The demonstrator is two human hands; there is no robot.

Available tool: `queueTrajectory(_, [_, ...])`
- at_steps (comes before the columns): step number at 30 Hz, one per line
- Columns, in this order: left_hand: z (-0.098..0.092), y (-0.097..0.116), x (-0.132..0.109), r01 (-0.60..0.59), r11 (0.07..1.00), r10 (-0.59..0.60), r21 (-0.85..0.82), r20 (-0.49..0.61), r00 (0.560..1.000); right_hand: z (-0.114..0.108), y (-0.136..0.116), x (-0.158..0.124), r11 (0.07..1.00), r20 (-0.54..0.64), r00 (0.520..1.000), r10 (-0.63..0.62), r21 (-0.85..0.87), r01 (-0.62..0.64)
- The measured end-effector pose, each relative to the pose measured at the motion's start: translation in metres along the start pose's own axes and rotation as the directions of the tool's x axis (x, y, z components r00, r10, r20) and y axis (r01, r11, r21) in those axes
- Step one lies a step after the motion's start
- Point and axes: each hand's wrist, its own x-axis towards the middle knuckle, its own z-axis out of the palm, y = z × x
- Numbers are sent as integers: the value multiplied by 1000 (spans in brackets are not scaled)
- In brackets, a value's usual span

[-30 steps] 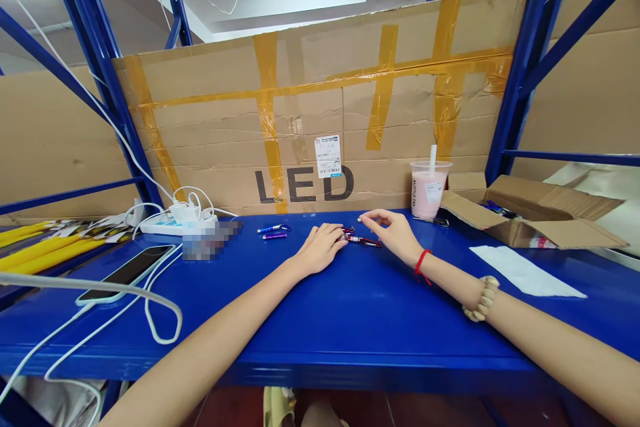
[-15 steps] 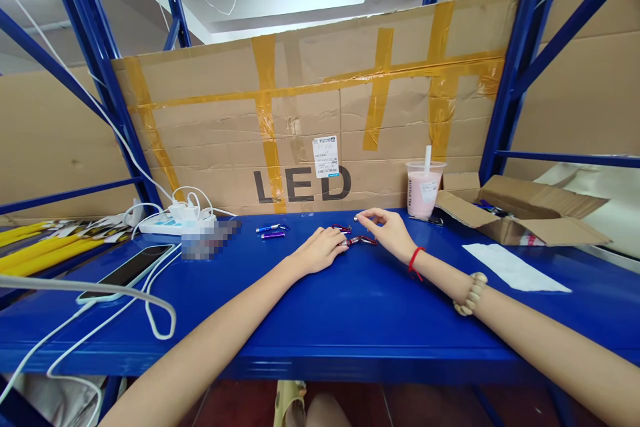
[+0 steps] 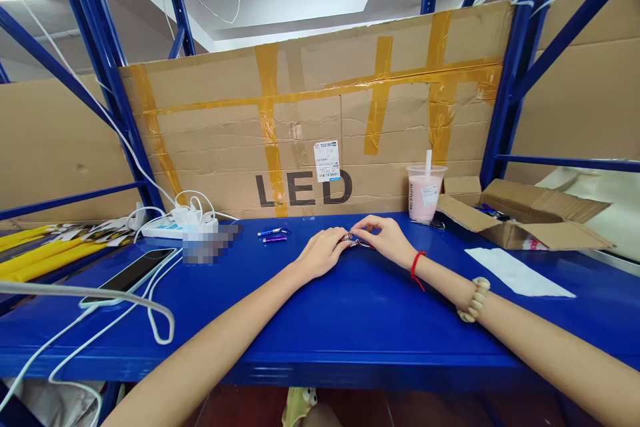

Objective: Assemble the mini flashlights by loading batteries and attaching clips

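Both my hands meet at the far middle of the blue shelf top [image 3: 320, 320]. My left hand [image 3: 323, 252] lies on the surface with its fingers curled, its fingertips against a small red keychain flashlight [image 3: 356, 242]. My right hand [image 3: 384, 239] is pinched on a tiny part at the flashlight's left end, next to the left fingertips. Most of the red flashlight is hidden between the two hands. A blue flashlight [image 3: 273, 232] and a purple one [image 3: 275, 239] lie apart to the left of my left hand.
A taped cardboard sheet marked LED [image 3: 320, 133] closes the back. A pink drink cup [image 3: 425, 193] and an open carton [image 3: 520, 217] stand at right, with a white paper [image 3: 517, 263]. A phone [image 3: 127, 273], white cables [image 3: 150, 307], a power strip [image 3: 180, 223] and yellow items [image 3: 35, 253] lie at left.
My right hand has come down and left from a raised pinch to meet the left fingertips at the red flashlight. My left hand has stayed in place; the camera has shifted a little.
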Motion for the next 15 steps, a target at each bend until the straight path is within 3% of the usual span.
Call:
queueTrajectory(8, [0,0,-1,64,997,-65,-44,-18,998,-5,-2,2,1000,-2,1000,-13,1,13])
queueTrajectory(15, [3,-4,-5,25,995,-29,-99,-42,999,-4,-2,1,993,144,988,61,91,-75])
